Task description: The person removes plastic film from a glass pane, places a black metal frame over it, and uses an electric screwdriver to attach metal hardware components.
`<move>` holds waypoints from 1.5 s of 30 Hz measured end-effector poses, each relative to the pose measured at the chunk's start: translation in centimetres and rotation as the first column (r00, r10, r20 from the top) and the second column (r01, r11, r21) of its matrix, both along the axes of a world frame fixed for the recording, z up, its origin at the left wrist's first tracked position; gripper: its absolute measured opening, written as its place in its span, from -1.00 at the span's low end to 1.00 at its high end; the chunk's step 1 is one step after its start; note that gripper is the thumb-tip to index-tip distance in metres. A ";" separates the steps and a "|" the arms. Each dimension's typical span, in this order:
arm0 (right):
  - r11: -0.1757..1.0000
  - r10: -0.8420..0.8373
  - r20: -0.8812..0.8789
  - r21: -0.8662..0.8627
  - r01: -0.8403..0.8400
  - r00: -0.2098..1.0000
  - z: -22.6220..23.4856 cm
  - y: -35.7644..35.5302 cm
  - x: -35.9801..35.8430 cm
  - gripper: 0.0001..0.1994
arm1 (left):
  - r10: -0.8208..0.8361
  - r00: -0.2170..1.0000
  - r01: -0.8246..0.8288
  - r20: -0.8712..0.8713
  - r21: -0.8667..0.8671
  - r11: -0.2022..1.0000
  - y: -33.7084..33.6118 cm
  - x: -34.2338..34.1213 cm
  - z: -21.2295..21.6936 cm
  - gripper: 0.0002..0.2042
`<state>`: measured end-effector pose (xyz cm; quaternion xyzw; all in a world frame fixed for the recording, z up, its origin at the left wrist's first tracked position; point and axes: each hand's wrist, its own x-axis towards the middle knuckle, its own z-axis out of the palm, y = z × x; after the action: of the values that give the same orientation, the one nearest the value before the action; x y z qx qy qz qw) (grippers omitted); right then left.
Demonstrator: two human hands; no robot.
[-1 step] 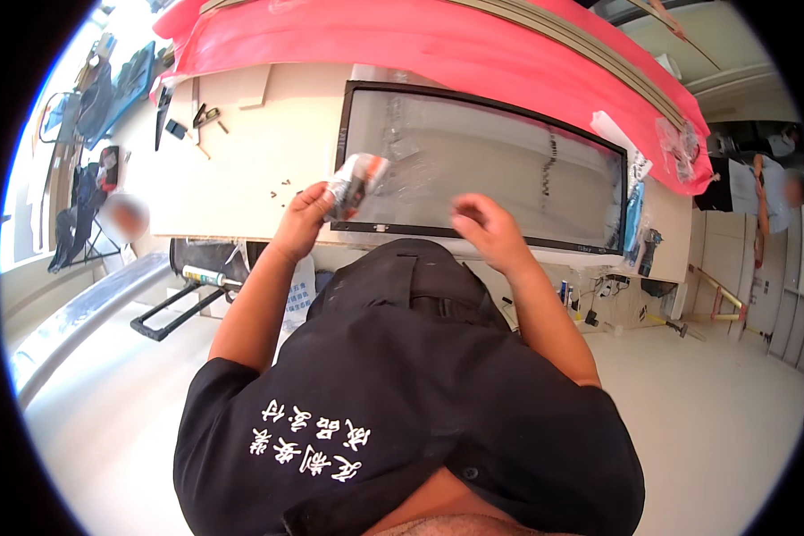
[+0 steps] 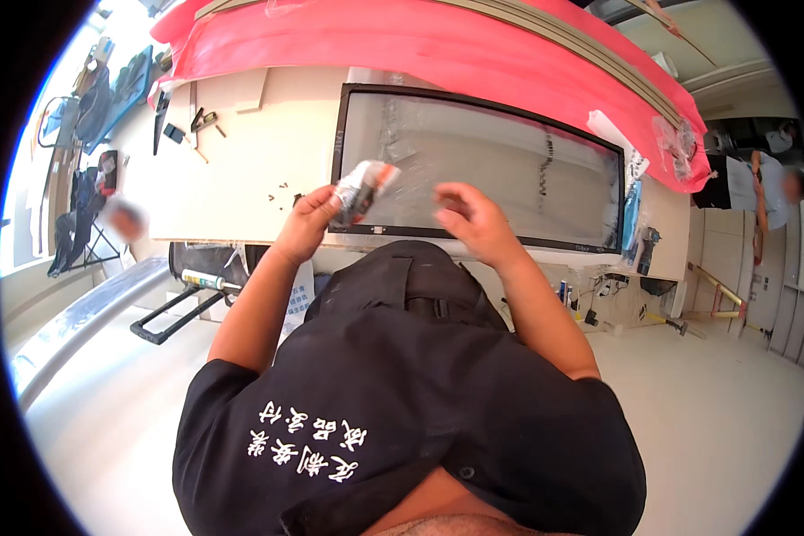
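Observation:
My left hand [image 2: 308,219] grips a small crumpled plastic packet [image 2: 364,188], white with red and black print, held up over the near left corner of a large black-framed flat screen panel [image 2: 509,161]. The panel lies face up on a cream worktable [image 2: 241,170] and is covered by clear film. My right hand [image 2: 469,219] hovers just right of the packet above the panel's near edge, fingers loosely curled and apart, with nothing visible in it.
A pink sheet [image 2: 420,45] covers the table's far side. Hand tools [image 2: 196,121] and small screws [image 2: 281,189] lie left of the panel. A tube [image 2: 205,281] and a black handle frame [image 2: 165,322] sit below the table. One person [image 2: 782,188] stands at far right, another [image 2: 121,219] at left.

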<state>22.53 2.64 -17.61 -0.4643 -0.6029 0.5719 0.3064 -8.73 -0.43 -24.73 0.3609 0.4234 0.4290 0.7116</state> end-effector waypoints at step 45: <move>0.722 -0.070 0.209 0.685 -0.095 0.975 4.7 -0.2 -2.5 -0.82 | 0.371 0.926 -0.361 -0.068 0.132 0.923 2.8 7.9 8.1 -0.75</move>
<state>19.99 2.45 -12.89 -0.3728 -0.8057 0.2529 0.3847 -0.79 2.34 -16.58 0.3357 0.4897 0.5614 0.5765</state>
